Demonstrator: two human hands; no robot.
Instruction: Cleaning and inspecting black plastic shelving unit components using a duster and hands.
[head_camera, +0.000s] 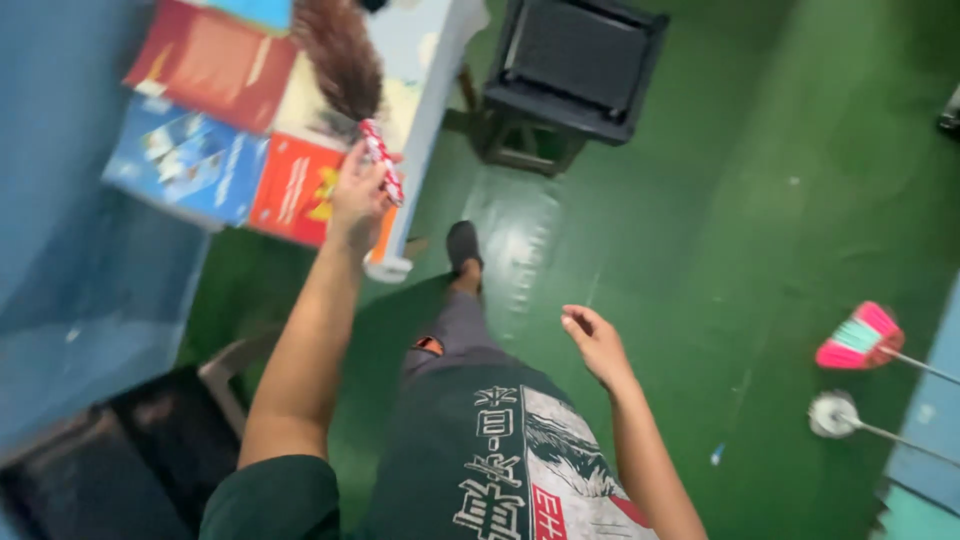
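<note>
Desk (425, 60) at upper left carries overlapping books (190, 160); the feather duster (345, 70) lies across them, its brown plume soft, light and yielding. Left hand (358, 195) has its grip closed round the stiff red-and-white handle (381, 160), the sensible holding point. Right hand (592, 340) hangs loosely curled, holding nothing.

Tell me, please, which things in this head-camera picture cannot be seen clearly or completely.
- Feather duster: head view, brush blurred by motion; left hand hides part of its red-and-white handle.
- Books on the table: covers blurred, top ones cut by the upper edge.
- Pink broom and round mop head: handles cut by the right edge.
- Right hand: empty, fingers blurred.
</note>
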